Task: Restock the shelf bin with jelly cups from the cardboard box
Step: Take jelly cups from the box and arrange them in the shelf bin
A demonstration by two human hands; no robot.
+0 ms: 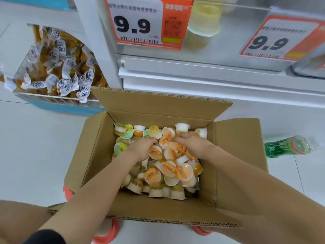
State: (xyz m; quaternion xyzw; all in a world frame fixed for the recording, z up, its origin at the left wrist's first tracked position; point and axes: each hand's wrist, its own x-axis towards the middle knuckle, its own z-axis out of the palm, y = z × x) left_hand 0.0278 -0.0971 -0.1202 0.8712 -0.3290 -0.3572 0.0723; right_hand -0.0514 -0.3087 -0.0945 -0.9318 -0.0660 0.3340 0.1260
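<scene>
Both hands are reaching down into the box (158, 110) on the floor. The left hand (140, 148) and right hand (195, 145) are curling their fingers around cups (168, 168) piled inside. A green bottle (288, 147) is lying nearby.

Price tag (139, 23) on shelf front: "9.9". Second price tag (279, 39), right of it: "9.9". Other print illegible.

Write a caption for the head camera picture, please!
Both hands, left and right, dig into jelly cups inside a cardboard box.
</scene>
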